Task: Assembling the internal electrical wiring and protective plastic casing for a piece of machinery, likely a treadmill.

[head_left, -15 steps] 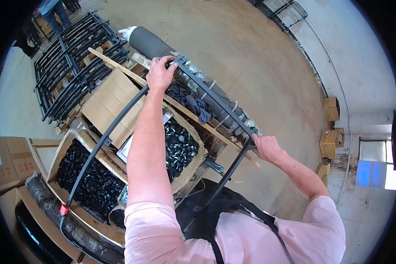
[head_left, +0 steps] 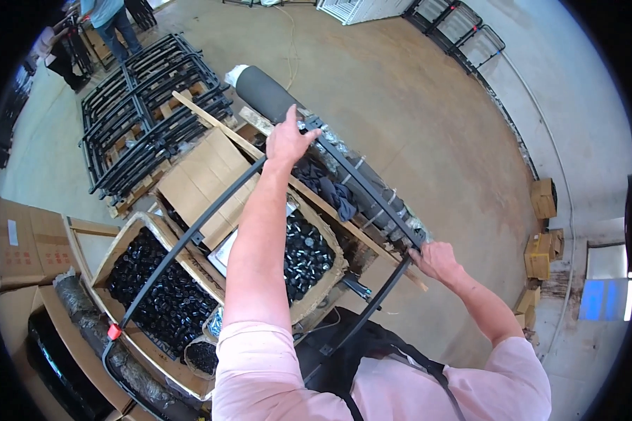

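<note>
A large black metal tube frame (head_left: 369, 188) slants across in front of me, with one rail running down to a red piece (head_left: 114, 331) at lower left. At its far corner is my left hand (head_left: 288, 144), forefinger and thumb stretched apart; whether the palm rests on the tube is hidden. My right hand (head_left: 437, 261) is closed around the near right corner. Beneath the frame, open cartons hold many small black parts (head_left: 158, 291) and shiny dark cylindrical pieces (head_left: 307, 245). My left forearm covers part of the cartons and the left rail.
Stacked black metal frames (head_left: 137, 116) lie on pallets at far left. A grey wrapped roll (head_left: 263, 88), a wooden strip (head_left: 225, 130) and dark cloth (head_left: 337, 196) lie beyond the cartons. Small boxes (head_left: 538, 256) stand along the right wall. People (head_left: 112, 28) stand at upper left.
My left hand's fingers have spread from their grip at the far corner. The right hand keeps its hold. The whole view has shifted, with things appearing lower and further right.
</note>
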Demonstrator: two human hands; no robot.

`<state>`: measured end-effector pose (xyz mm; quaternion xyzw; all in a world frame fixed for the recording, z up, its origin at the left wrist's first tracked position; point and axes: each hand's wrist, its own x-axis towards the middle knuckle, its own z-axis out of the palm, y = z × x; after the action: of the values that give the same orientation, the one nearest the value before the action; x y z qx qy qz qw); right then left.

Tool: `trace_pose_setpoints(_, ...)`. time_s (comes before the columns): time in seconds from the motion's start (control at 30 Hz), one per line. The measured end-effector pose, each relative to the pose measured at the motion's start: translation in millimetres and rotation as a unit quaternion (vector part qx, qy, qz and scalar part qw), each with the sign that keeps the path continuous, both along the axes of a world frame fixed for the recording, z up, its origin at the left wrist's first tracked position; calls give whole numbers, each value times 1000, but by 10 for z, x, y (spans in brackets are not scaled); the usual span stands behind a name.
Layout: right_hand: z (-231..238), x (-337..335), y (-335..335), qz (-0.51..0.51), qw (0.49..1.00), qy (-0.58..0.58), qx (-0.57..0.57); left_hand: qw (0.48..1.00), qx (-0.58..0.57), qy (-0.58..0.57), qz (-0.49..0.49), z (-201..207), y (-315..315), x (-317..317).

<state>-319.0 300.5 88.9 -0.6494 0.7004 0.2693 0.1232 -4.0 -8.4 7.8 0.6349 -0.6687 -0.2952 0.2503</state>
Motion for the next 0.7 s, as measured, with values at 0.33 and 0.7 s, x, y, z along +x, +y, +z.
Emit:
trace_pose_setpoints(0.33, -11, -63, 57, 15, 998, -43, -50, 969, -183, -76, 149, -131, -227, 1009)
trace_pose_setpoints(0.7, -9, -161, 108, 9, 997, -43, -68, 939, -117, -248, 209, 24, -250, 1042)
